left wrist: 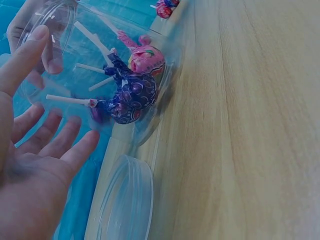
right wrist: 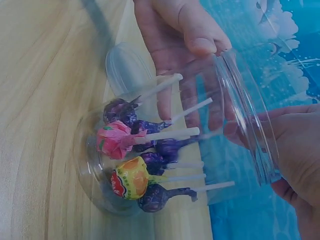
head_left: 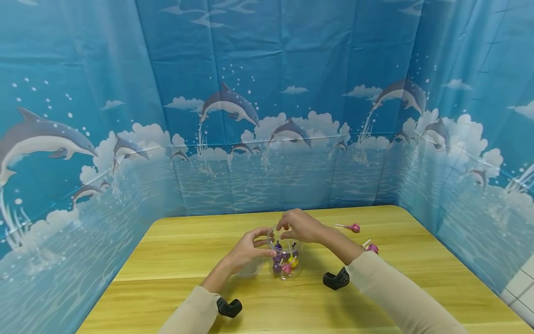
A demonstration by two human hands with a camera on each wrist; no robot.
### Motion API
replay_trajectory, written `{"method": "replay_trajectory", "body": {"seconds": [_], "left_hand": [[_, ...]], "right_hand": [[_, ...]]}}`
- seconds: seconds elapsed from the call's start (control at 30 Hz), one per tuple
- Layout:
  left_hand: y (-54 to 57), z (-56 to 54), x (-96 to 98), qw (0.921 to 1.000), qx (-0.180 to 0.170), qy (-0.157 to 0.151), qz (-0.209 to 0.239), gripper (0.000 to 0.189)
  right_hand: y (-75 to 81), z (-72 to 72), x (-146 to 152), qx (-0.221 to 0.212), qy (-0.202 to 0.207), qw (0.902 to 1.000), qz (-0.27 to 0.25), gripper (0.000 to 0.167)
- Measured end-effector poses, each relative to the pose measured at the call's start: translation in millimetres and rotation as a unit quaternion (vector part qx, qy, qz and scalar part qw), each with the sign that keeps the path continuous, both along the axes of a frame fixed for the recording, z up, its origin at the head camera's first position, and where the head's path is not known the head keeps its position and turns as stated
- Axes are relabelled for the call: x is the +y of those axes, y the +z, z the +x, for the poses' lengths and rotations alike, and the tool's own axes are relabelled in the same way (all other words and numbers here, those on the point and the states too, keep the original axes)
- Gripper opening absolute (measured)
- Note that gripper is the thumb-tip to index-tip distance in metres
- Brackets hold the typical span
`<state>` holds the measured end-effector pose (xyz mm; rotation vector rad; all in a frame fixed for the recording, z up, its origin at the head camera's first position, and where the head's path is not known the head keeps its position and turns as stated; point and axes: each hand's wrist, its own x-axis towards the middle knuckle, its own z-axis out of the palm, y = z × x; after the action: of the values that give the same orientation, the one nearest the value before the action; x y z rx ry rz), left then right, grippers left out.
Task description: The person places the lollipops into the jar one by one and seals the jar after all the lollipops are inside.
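Note:
A clear plastic jar (head_left: 285,273) stands on the table with several wrapped lollipops in it: purple ones (left wrist: 132,97), a pink one (right wrist: 116,139) and a yellow one (right wrist: 131,179). My left hand (head_left: 247,250) holds the jar near its rim, thumb on the near side and fingers round the far side. In the jar's mouth, my right hand (head_left: 302,226) has its fingertips at the stick end of a blurred purple lollipop (right wrist: 172,146), seemingly pinching it. Beside the jar, partly below my left hand, lies a clear round lid (left wrist: 127,200).
Two pink lollipops lie on the table to the right: one farther back (head_left: 354,228), the other (head_left: 372,248) beside my right forearm. Black wrist mounts (head_left: 336,279) hang below both sleeves. A blue dolphin-print curtain (head_left: 258,176) borders the wooden table (head_left: 175,250).

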<state>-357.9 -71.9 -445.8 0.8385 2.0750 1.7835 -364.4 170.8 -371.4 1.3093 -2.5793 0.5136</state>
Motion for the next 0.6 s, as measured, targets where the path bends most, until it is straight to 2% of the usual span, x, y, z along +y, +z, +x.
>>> {"method": "replay_trajectory", "body": {"seconds": [0.17, 0.6], "left_hand": [[-0.1, -0.2, 0.4, 1.0, 0.0, -0.001, 0.001, 0.069], [-1.3, -0.7, 0.3, 1.0, 0.003, -0.001, 0.003, 0.07]], "right_hand": [[2.5, 2.2, 3.4, -0.015, -0.004, 0.9998, -0.007, 0.022], [12.2, 9.6, 15.0, -0.03, 0.006, 0.9994, -0.014, 0.02]]}}
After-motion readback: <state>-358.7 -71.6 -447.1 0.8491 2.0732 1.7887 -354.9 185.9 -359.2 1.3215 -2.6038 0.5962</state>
